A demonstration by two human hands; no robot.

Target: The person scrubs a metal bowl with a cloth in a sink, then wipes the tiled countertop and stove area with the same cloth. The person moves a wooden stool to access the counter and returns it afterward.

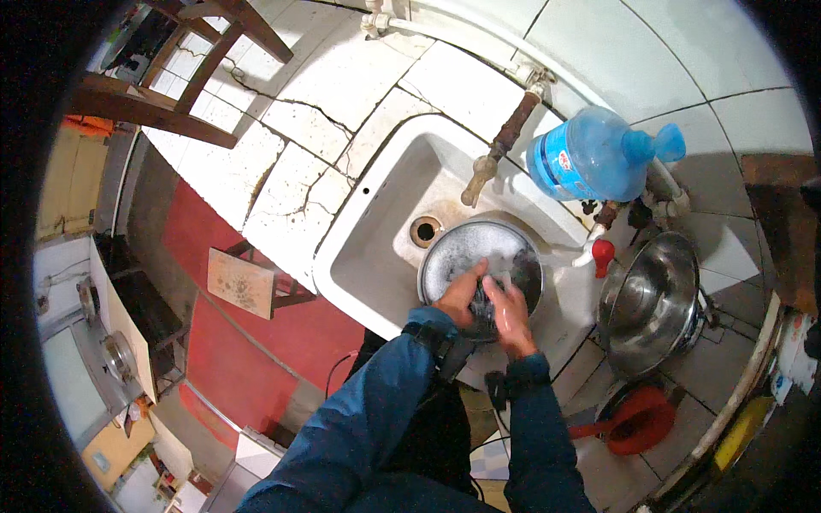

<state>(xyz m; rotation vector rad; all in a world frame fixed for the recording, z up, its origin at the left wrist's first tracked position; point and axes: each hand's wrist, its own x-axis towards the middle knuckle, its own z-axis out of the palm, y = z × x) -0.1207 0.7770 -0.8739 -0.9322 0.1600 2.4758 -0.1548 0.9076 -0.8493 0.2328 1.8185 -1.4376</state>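
A round metal basin [424, 276] stands in the white ceramic sink [359, 276], full of water under white suds [465, 250]. My left hand [463, 296] is over the basin, its thumb and fingers pointing to the far side. Close beside it, my right hand [511, 315] looks wet and slightly blurred. Something dark shows between and below the two hands; whether it is a held thing or dark water, I cannot tell. To the left of the basin the round drain hole [424, 231] is uncovered. A rusty pipe with a brass tap [481, 176] reaches over the sink.
A large blue plastic water bottle [587, 154] rests at the sink's right rim, near a red-handled valve [601, 258]. Farther right are a big steel bowl [654, 301] and a red plastic dipper [641, 420]. A small stool [240, 282] stands left; cracked white tiles [308, 147] border the sink.
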